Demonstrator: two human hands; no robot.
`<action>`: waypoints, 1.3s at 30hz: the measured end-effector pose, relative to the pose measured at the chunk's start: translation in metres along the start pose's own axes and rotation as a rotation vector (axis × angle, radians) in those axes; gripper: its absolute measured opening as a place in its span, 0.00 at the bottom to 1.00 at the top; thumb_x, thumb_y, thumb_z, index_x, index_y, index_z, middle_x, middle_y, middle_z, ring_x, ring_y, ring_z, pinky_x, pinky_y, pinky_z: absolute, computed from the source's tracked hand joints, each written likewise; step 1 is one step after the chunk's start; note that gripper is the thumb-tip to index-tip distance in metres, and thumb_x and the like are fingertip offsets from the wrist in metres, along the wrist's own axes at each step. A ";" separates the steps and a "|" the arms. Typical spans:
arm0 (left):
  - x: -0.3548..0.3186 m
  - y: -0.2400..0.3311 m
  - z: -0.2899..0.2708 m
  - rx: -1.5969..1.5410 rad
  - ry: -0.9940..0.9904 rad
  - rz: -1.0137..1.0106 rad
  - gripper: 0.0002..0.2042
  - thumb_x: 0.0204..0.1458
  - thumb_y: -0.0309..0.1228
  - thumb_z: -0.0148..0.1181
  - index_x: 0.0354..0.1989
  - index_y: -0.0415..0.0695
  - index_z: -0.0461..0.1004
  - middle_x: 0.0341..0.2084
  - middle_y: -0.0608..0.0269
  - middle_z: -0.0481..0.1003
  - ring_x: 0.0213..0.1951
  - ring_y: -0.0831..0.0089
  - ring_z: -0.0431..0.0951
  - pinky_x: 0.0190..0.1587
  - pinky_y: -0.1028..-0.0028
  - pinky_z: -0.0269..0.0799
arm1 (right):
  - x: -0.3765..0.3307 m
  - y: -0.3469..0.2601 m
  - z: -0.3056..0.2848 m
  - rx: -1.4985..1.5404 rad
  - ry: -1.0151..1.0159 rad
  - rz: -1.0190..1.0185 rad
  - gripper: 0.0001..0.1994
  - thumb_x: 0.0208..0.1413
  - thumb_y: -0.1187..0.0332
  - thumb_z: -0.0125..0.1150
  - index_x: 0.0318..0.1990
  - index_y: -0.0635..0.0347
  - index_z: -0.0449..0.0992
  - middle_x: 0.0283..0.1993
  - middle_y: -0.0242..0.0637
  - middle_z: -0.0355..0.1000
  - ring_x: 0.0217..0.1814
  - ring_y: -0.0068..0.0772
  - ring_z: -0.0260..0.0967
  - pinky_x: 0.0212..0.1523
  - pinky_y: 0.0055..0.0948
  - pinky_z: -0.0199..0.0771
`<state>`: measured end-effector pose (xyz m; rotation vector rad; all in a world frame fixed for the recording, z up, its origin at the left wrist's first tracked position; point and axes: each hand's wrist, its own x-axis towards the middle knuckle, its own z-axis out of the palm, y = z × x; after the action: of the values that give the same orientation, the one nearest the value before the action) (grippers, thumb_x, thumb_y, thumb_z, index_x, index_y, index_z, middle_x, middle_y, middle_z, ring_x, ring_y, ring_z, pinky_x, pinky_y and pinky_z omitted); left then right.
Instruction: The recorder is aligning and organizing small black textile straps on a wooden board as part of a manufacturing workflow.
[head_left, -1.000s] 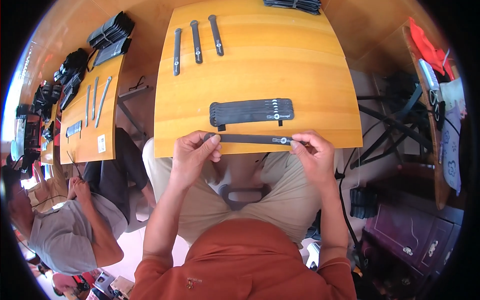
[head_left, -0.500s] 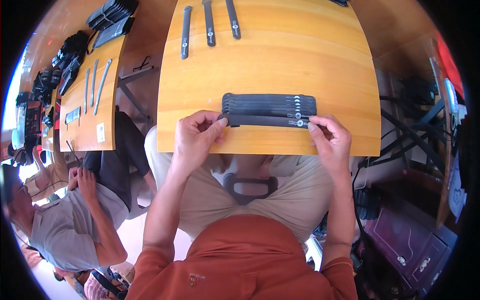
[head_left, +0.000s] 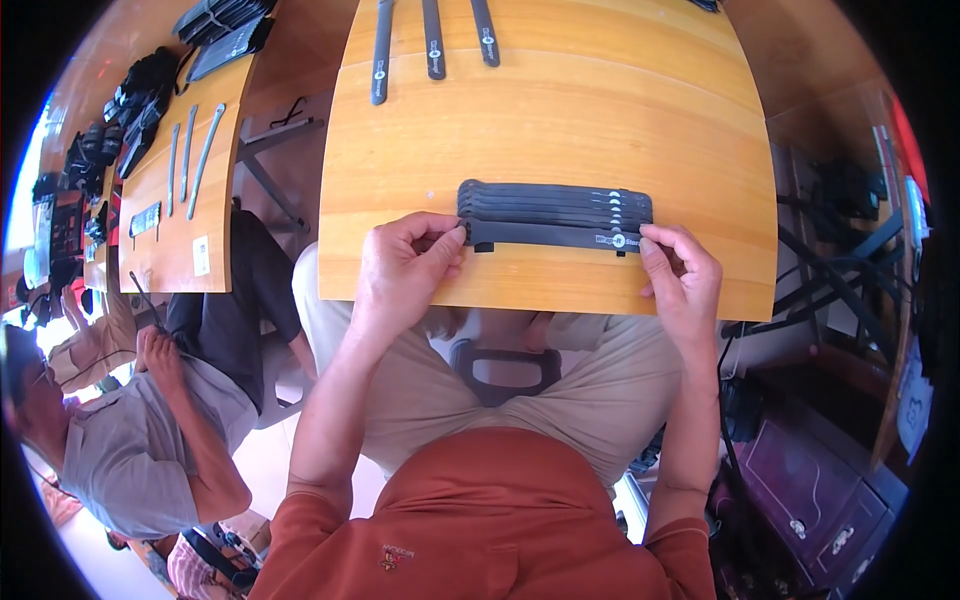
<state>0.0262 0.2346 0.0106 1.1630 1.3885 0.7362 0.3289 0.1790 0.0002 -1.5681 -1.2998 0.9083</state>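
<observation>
Between my two hands stretches a dark grey strap [head_left: 545,236] with a pale printed mark near its right end. My left hand [head_left: 405,265] pinches its left end between thumb and fingers. At the other end, the thumb and fingers of my right hand [head_left: 683,272] pinch it too. Just beyond lies a row of several overlapping dark straps [head_left: 550,200], their printed marks lined up at the right. The held strap covers the near edge of that row. Two small black tabs show below the held strap.
Three loose grey straps [head_left: 433,45] lie at the far left of the wooden table [head_left: 560,120]. On a second table [head_left: 205,260] to the left are thin strips, dark bundles and a small packet. A seated person [head_left: 150,440] is beside it. Purple cabinets [head_left: 810,490] stand at the lower right.
My hands have moved the held strap slightly away from me and to the right, closer against the row. The whole view has also shifted a little.
</observation>
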 end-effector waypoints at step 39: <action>0.003 -0.004 0.002 0.130 0.075 -0.030 0.09 0.58 0.25 0.66 0.41 0.30 0.82 0.23 0.63 0.81 0.26 0.83 0.78 0.30 0.78 0.75 | 0.004 0.008 0.007 -0.053 0.100 0.073 0.06 0.59 0.79 0.68 0.43 0.69 0.82 0.33 0.31 0.77 0.30 0.15 0.68 0.32 0.19 0.70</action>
<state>0.0276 0.2359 0.0053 1.2235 1.5319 0.6823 0.3263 0.1837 -0.0100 -1.6899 -1.2120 0.8349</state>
